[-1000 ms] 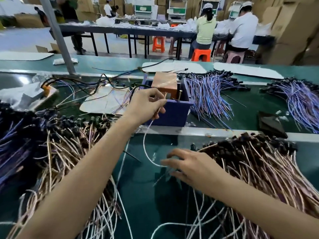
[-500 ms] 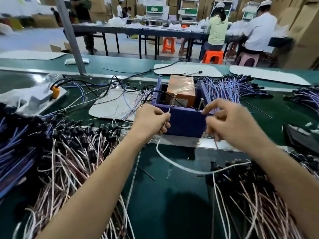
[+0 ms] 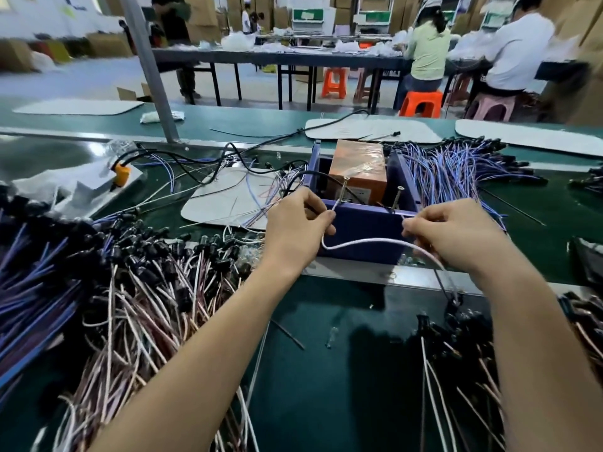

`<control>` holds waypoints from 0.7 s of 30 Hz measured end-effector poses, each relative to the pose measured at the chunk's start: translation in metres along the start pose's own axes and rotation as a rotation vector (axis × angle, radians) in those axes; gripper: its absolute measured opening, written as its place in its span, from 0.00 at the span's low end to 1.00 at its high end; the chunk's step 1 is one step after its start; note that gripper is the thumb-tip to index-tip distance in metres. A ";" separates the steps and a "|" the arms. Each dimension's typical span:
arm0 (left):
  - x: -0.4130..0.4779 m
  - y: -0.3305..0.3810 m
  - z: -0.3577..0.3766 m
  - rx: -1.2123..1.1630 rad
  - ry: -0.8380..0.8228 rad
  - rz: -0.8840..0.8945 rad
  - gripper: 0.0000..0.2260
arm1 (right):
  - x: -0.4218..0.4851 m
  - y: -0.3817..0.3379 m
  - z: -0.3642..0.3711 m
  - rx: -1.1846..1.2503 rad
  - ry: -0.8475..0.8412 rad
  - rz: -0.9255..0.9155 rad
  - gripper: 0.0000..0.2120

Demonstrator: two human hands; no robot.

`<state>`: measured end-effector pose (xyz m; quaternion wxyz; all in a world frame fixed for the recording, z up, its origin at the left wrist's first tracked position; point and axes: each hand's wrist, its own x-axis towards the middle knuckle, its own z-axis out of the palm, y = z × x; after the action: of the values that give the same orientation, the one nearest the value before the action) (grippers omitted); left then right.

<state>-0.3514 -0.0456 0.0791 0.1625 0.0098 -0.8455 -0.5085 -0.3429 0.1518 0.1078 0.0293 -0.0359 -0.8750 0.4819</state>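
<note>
My left hand (image 3: 298, 225) pinches one end of a thin white wire (image 3: 368, 242) in front of a blue box (image 3: 362, 228). My right hand (image 3: 453, 233) pinches the same wire further along, and the wire sags between the two hands. Its far end runs down to a black connector (image 3: 453, 303) at the right heap. Two upright screws, a left screw (image 3: 342, 190) and a right screw (image 3: 396, 199), stick up from the box's front wall just behind my fingers. An orange block (image 3: 357, 169) sits inside the box.
A heap of pink-white wires with black connectors (image 3: 146, 298) lies at left, another heap (image 3: 463, 353) at lower right. Blue wire bundles (image 3: 456, 171) lie behind the box. White boards (image 3: 368, 130) rest on the green belt (image 3: 310, 370). People sit at tables in the background.
My right hand rose from the right heap, bringing the wire up beside the left hand at the box. Both hands now hold it spread apart in front of the two screws.
</note>
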 end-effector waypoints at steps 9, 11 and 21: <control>-0.002 -0.002 0.003 0.004 -0.017 0.017 0.09 | 0.001 0.001 0.001 -0.049 0.052 -0.040 0.10; -0.002 -0.002 0.004 0.002 -0.006 0.022 0.08 | 0.001 0.001 0.003 -0.048 0.050 -0.046 0.10; -0.003 0.000 0.004 -0.001 0.053 0.030 0.05 | 0.002 0.002 0.005 -0.095 0.106 -0.058 0.10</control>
<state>-0.3499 -0.0418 0.0766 0.1926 0.0103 -0.8406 -0.5061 -0.3452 0.1493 0.1035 0.0876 -0.0373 -0.8949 0.4360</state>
